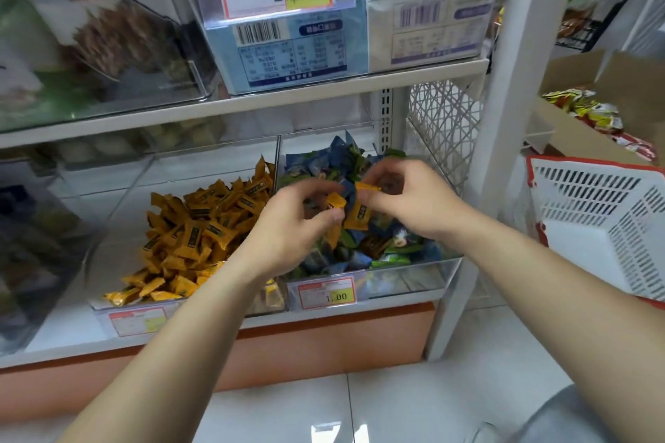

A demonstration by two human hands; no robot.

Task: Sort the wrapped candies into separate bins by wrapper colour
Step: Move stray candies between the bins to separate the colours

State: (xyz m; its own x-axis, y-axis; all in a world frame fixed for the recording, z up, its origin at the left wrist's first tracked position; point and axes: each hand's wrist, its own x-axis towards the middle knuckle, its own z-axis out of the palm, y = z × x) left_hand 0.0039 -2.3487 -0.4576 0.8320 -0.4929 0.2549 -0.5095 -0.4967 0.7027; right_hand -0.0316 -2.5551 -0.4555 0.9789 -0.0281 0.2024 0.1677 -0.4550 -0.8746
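Head view takes in a white shop shelf (252, 102) carrying two clear bins side by side on its lower level. The left bin (115, 212) holds a heap of orange-wrapped candies (194, 234). The right bin (414, 275) holds a blue and green pile (342, 155) with a few brown and orange wrappers mixed in.

Both hands work over the right bin, close together and almost touching. The left hand (298, 223) has thumb and fingers curled round the stray orange candies (360, 218) picked from the mix. The right hand (403, 198) pinches another of them by its crimped end between thumb and fingertips. Exactly how many pieces each hand has cannot be told.

These candies look very light, small and firm inside. Their wrappers are thin and glossy and probably slippery, so several in one palm may slide loose. The flat sealed tail at either end seems the surest place to pinch. A grip across the middle would suit a bunch better. They are unlikely to break if dropped, so a short toss into the left bin should do no harm.
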